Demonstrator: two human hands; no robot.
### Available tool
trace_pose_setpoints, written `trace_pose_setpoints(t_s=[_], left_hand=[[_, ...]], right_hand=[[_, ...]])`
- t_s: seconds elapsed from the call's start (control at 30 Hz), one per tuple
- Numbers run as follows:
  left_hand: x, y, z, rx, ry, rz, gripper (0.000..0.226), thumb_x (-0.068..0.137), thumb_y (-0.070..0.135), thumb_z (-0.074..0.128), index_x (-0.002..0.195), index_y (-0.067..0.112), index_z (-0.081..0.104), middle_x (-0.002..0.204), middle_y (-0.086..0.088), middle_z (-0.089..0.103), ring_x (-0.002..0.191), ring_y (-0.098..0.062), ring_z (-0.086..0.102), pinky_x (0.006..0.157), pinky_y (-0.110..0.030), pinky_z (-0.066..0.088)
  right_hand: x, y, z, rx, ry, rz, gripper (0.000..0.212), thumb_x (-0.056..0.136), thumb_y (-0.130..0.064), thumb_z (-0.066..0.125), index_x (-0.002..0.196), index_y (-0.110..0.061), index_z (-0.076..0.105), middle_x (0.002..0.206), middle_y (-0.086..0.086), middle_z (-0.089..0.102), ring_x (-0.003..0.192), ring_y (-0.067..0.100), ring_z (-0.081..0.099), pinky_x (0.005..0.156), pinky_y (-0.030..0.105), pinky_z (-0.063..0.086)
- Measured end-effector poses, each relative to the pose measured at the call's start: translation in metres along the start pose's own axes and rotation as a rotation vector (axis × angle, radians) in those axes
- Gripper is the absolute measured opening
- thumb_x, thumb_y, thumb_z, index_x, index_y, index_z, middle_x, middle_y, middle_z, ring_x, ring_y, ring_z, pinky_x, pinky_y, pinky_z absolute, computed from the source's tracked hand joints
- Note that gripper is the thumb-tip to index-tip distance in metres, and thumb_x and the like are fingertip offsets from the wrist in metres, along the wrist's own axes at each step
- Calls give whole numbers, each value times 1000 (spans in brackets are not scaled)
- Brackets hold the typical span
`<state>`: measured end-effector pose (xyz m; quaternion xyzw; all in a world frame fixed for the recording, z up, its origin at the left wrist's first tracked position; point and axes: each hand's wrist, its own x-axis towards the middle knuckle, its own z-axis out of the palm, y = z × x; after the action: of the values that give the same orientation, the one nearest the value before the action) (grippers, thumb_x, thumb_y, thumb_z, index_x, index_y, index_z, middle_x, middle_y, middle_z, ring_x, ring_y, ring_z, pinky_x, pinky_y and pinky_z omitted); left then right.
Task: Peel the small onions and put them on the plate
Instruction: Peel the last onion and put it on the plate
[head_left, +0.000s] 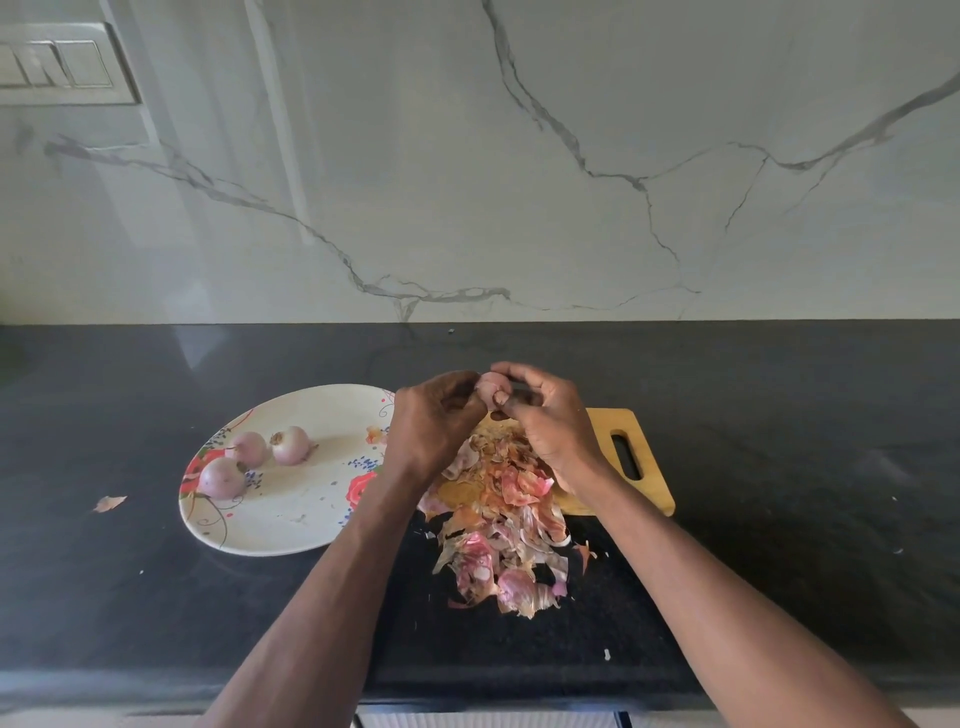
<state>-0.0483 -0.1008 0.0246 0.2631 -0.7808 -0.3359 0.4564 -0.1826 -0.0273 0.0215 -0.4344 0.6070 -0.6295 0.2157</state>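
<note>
Above a black counter (779, 415) under marble wall (467, 182), both hands (488, 410) pinch one small onion (493, 387).

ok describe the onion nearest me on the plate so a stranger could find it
Start at the floral plate on the dark counter, left of the hands. Three peeled onions sit at its left side; this onion lies by the red flower on the rim, nearest the counter's front edge, apart from the other two behind it.
</note>
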Motion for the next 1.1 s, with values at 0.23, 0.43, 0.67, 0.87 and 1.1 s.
trace_pose_setpoints(t_s=[0.23,0.43,0.67,0.87,1.1], left_hand=[[-2,4,1,-106,18,-73,21,89,16,76,108,7,77,92,0,78,83,-4,74,76,-21,59],[-1,8,1,-232,40,-164,12,88,4,73,97,12,78,76,3,77,71,-15,75,66,-21,58],[2,5,0,-309,51,-210,18,87,-1,71,91,16,77,78,-5,78,73,-27,75,70,-33,63],[4,4,0,-324,73,-236,23,86,-3,70,87,19,77,79,-7,78,73,-27,76,72,-38,63],[6,-1,-1,-181,113,-264,14,87,2,68,95,8,77,76,-6,76,68,-19,75,69,-34,63]], right_hand=[[-2,3,-1,-29,-16,-32,33,92,-9,71,123,-19,70,117,-2,73,113,12,66,99,44,55],[-3,4,-1,70,-16,-19,32,91,0,68,121,-14,70,114,3,74,110,18,68,95,44,57],[-5,-3,1,234,-49,36,34,90,10,62,114,-14,69,113,5,74,105,13,68,86,28,56],[-2,-3,2,449,-67,146,38,89,16,56,115,-8,69,116,14,72,108,24,67,96,36,52],[-2,-14,1,810,-145,256,31,97,12,45,124,6,59,109,19,71,96,25,72,81,26,60]])
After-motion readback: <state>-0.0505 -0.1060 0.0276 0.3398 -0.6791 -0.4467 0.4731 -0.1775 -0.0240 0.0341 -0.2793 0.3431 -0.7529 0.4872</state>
